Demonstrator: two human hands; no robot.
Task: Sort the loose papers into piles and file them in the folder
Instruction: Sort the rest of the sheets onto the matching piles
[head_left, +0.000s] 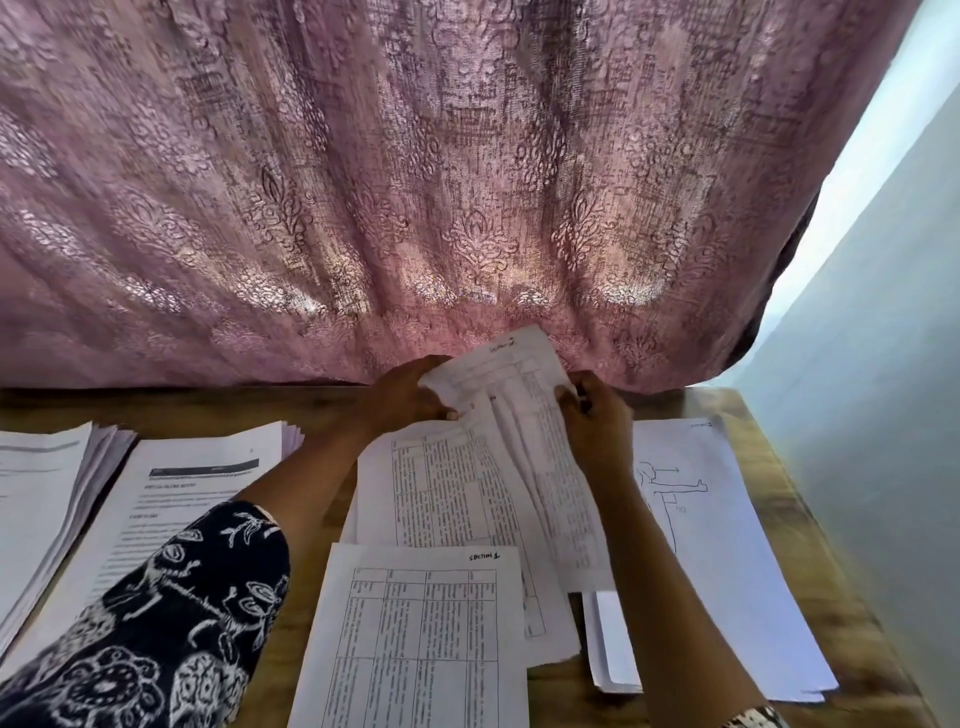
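Nearest, at lower left: a dark sleeve with white floral print (156, 623), and just beside it a white sheet with a printed grid table, hand-marked "Section 1" (415, 634), flat on the brown wooden table (769, 467).

Further in, raised at its far end: a creased bundle of white printed grid sheets (524, 415), held at the top by both hands. Left hand (402, 395) curled round the left corner, right hand (597, 426) pinching the right edge, both closed firmly on paper. Lower end of the bundle draped over a flat pile of similar grid sheets (441, 493).

To the left, a thick stack of white text pages with a dark header bar (171, 509) and a fanned stack of white pages (36, 493). To the right, a pile of white sheets topped by a line drawing (727, 545). Behind, a pink patterned curtain (415, 182). No folder in view.

Judged as mid-sorting, with filing not yet begun. Next, probably: checking the handwritten heading, smoothing the creases, squaring the edges, then laying the bundle on the matching pile without nudging its neighbours.
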